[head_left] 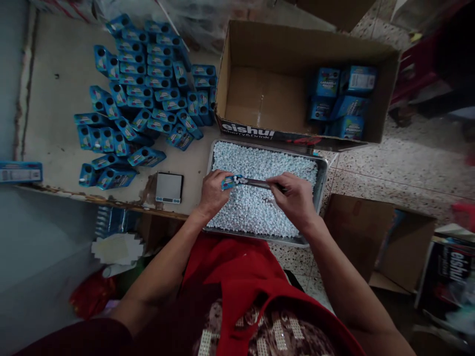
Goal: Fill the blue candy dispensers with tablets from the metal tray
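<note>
My left hand (216,194) is closed around a small blue candy box (227,183), held over the left part of a metal tray (324,185). Pale blue-white round candies (256,215) fill the tray. In my right hand (295,198) is the handle of a metal spoon (257,183), whose tip reaches the top of the box. A few candies show where spoon and box meet; the spoon's bowl is partly hidden by them.
Many blue boxes (133,91) with round openings stand grouped on the table (55,64). A small scale (169,188) lies near its front edge. Behind the tray, a cardboard carton (267,94) holds several blue boxes (347,101). Another carton (359,222) stands at right.
</note>
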The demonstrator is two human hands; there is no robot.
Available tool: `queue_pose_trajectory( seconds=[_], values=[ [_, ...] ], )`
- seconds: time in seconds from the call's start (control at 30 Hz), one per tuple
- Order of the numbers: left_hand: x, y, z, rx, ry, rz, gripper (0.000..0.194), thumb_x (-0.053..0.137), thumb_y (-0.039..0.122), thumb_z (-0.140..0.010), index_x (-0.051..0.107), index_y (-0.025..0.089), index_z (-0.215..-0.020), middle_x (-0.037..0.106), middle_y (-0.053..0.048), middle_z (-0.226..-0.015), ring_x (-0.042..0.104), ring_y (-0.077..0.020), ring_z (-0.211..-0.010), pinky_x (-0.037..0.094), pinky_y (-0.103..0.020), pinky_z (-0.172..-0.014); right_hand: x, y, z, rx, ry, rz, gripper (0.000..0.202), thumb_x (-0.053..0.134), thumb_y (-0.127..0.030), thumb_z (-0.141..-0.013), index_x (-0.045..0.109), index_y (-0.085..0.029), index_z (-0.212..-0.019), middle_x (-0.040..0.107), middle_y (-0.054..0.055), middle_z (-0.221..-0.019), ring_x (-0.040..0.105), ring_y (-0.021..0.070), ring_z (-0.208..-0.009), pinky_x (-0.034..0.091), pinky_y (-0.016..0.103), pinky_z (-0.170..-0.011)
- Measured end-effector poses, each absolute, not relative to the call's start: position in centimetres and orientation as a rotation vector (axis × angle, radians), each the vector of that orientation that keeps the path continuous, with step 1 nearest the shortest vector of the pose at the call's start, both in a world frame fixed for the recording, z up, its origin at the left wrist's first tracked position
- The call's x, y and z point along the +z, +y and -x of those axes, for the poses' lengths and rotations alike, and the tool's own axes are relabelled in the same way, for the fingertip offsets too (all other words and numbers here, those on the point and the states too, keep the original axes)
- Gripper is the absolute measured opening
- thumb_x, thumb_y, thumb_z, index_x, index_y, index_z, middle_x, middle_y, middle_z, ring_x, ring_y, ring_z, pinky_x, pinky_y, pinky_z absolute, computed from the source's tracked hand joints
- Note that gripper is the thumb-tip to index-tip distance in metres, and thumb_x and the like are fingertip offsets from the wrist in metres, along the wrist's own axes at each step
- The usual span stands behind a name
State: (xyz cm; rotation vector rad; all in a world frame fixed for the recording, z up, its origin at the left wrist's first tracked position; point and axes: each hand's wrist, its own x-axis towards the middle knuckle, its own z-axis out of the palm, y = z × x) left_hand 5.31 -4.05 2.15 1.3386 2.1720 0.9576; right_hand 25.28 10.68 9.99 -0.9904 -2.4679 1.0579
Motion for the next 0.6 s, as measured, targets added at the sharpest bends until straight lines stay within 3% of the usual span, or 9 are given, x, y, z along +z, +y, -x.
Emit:
queue_pose_trajectory(
  seconds=[0.13, 0.27, 0.47, 0.6],
  values=[
    [1.9, -4.5, -4.9, 0.842, 2.264, -1.336, 0.039, 0.064, 0.003, -0.072, 0.072, 0.019, -0.106, 0.072, -0.007, -0.108, 0.062, -0.0273, -0.105, 0.047, -0.043, -0.099, 10.5, 8.9, -25.7, 0.995, -2.534, 0.884, 0.022, 0.058, -0.019, -0.095, 0.079, -0.022, -0.103, 0.07, 0.006, -0.083, 0.065, 0.0181, -0.078, 0.048, 0.029, -0.07],
    [0.9, -4.1, -4.6, 0.991, 2.146, -1.053, 0.037, 0.07, 0.004, -0.069, 0.072, 0.021, -0.102, 0.072, -0.005, -0.106, 0.065, -0.0245, -0.104, 0.051, -0.039, -0.096, 8.0, 8.3, -28.5, 1.133, -2.22, 1.178, 0.017, 0.063, -0.026, -0.094, 0.08, -0.023, -0.098, 0.074, 0.005, -0.09, 0.068, 0.0182, -0.081, 0.051, 0.03, -0.075],
    [-0.5, -4.9, -2.5, 1.22, 1.899, -0.587, 0.045, 0.083, 0.019, -0.065, 0.07, 0.02, -0.108, 0.074, -0.005, -0.108, 0.069, -0.0209, -0.097, 0.055, -0.036, -0.095, 2.6, 7.7, -39.4, 1.31, -1.584, 1.941, 0.037, 0.075, -0.045, -0.079, 0.08, -0.015, -0.101, 0.072, 0.005, -0.078, 0.06, 0.0164, -0.063, 0.048, 0.028, -0.06],
    [-0.8, -7.3, 1.3, 1.369, 2.16, -0.472, 0.048, 0.083, 0.029, -0.067, 0.069, 0.02, -0.112, 0.073, -0.006, -0.11, 0.068, -0.0208, -0.101, 0.054, -0.037, -0.099, 0.9, 6.6, -46.0, 1.332, -1.53, 2.125, 0.046, 0.078, -0.05, -0.071, 0.081, -0.014, -0.098, 0.072, 0.008, -0.077, 0.06, 0.0192, -0.062, 0.046, 0.029, -0.055]
  ],
)
